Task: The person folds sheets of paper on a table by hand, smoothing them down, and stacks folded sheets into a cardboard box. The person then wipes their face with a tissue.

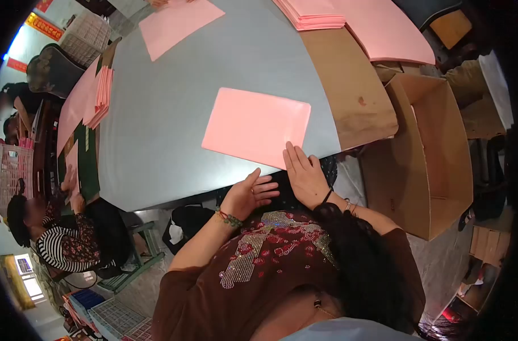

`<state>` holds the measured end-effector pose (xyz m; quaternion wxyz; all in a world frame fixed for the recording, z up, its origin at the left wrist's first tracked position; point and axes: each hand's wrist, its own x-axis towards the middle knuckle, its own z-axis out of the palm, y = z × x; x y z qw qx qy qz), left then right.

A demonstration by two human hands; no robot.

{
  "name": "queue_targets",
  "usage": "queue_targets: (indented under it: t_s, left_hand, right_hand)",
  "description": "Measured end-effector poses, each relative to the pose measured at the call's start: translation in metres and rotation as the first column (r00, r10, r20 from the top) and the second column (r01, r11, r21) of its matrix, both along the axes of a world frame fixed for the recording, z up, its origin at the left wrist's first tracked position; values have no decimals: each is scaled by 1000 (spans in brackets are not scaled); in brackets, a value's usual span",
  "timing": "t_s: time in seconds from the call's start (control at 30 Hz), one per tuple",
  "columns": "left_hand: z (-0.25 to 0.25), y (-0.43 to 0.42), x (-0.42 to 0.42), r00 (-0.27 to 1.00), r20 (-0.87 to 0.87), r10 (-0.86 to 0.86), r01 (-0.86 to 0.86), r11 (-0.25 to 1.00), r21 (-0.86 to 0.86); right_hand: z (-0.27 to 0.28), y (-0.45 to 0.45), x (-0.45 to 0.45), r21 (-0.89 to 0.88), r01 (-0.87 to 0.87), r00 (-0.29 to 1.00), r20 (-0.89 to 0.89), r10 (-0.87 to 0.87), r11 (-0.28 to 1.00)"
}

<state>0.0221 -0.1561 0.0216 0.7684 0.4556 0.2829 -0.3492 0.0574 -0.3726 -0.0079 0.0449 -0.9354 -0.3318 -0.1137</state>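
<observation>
A flat pink folded sheet (pixel 256 126) lies at an angle on the grey tabletop (pixel 174 125), its near corner reaching the table's front edge. My right hand (pixel 305 177) rests on the sheet's near right corner, fingers stretched out and lying flat. Just off the table edge, my left hand (pixel 251 193) is held palm upward with its fingers apart and nothing in it. It is close to the sheet's lower edge but not touching it.
At the far side lies another pink sheet (pixel 182 25), with a person's hand at its edge. Pink stacks (pixel 313 12) are at the far right, others (pixel 99 96) at left. An open cardboard box (pixel 398 165) stands right. A person in stripes (pixel 66 244) works at left.
</observation>
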Motion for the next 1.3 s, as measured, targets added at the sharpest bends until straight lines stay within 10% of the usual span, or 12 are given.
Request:
queue_targets:
  t_s: [0.63, 0.87, 1.0, 1.2, 1.3]
  left_hand:
    - [6, 4, 3, 907, 174, 383, -376, 924, -74]
    - [1, 10, 5, 859, 227, 459, -467, 884, -22]
    - [18, 6, 9, 792, 313, 525, -540, 841, -45]
    - [68, 8, 13, 706, 564, 428, -464, 882, -89]
    - [98, 5, 12, 697, 614, 370, -376, 918, -126]
  right_hand:
    - [29, -11, -13, 37, -147, 989, 18, 147, 988]
    - [37, -26, 55, 558, -178, 951, -113, 287, 810]
    - [36, -32, 93, 565, -10, 963, -218, 161, 825]
    - [29, -25, 128, 584, 468, 543, -782, 306, 663]
    - [18, -22, 137, 662, 587, 289, -709, 643, 467]
